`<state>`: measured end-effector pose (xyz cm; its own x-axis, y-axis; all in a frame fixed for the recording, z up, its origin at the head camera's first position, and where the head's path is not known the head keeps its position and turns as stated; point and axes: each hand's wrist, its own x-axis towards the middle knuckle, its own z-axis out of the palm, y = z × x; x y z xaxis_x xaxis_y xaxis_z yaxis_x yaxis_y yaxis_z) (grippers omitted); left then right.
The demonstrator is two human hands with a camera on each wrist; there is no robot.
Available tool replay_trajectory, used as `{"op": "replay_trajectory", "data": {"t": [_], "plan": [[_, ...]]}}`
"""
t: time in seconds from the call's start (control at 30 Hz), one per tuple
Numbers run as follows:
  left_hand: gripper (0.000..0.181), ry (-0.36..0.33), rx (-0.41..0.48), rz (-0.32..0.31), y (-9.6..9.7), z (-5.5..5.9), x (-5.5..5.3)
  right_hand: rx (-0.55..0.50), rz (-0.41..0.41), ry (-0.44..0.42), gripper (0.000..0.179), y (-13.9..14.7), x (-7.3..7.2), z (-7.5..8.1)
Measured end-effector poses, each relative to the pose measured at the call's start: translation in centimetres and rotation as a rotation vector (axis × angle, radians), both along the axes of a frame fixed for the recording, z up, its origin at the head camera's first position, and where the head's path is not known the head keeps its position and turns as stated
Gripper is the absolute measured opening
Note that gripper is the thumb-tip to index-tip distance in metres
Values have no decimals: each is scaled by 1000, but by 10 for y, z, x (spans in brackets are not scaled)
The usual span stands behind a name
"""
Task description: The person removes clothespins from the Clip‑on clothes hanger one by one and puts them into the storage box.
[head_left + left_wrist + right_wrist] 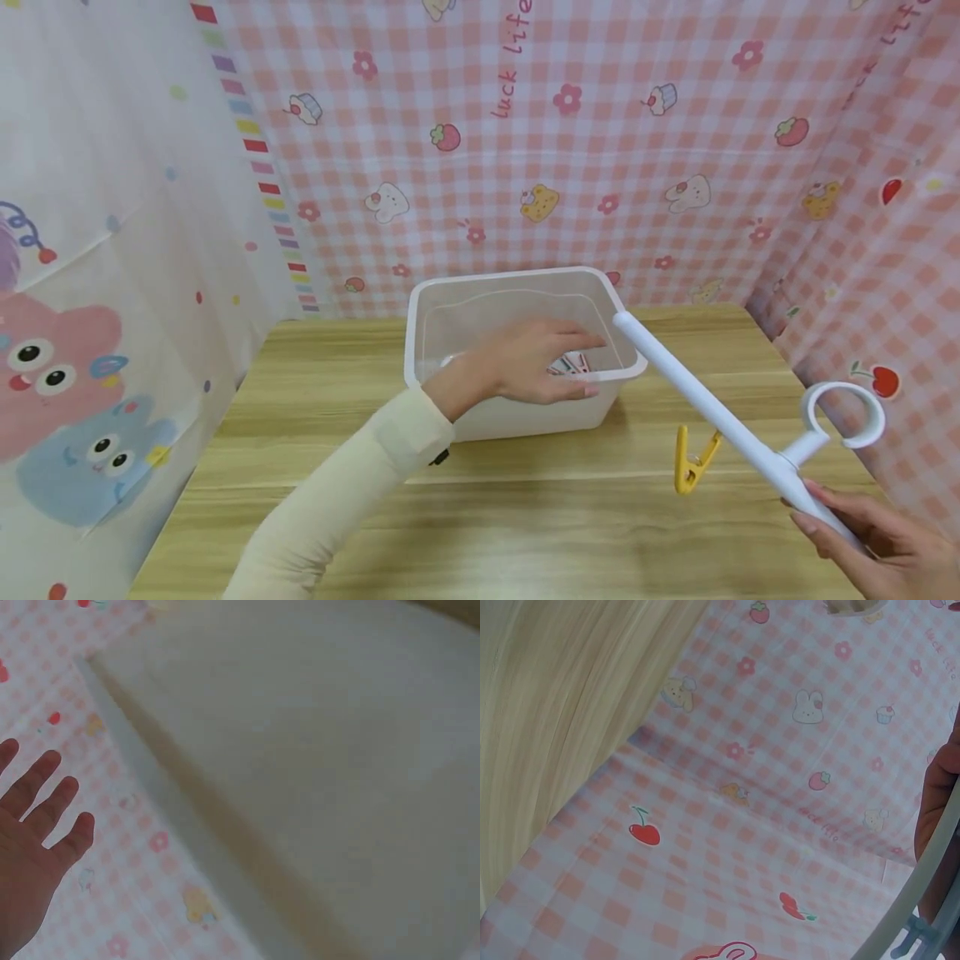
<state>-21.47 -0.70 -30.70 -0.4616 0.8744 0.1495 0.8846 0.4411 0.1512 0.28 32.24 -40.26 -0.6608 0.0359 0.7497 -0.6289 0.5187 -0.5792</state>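
A white plastic rod (pixel 705 400) with an open C-shaped ring (pixel 873 417) on a short side stem slants up to the left. My right hand (pixel 885 542) grips its lower end between thumb and fingers; in the right wrist view part of that hand (pixel 936 802) shows at the right edge. A yellow clothespin (pixel 684 471) is beside the rod's underside; whether it hangs from the rod or lies on the table I cannot tell. My left hand (pixel 536 362), fingers extended and apart, is over the translucent white bin (pixel 517 417), holding nothing visible.
Small red, white and dark pieces (pixel 572 363) show inside the bin, partly hidden by the left hand. Beneath is a wood-grain table (pixel 465 517). Pink checked cloth (pixel 487 175) hangs behind and at the right, with a white printed cloth (pixel 150 208) at the left.
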Motion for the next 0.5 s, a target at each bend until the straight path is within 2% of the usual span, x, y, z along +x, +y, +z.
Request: {"op": "replay_trajectory", "data": {"t": [0.13,0.23,0.3,0.37,0.47,0.5], "plan": [[59,-85,135,-55,9,-12,20,-68,106,39,32,0,-3,-2],[61,-138,187,-74,15,-19,36,-138,195,62,31,-1,-5,-5],[63,-154,200,-64,20,-23,45,-149,184,53,30,-2,-4,-6],[63,-184,222,-39,24,-27,53,-144,130,30,27,-4,-1,-5],[63,-281,277,-3,30,-35,61,-155,91,-6,25,-7,1,-5],[62,-333,302,5,32,-37,64,-178,108,-12,26,-8,2,-5]]}}
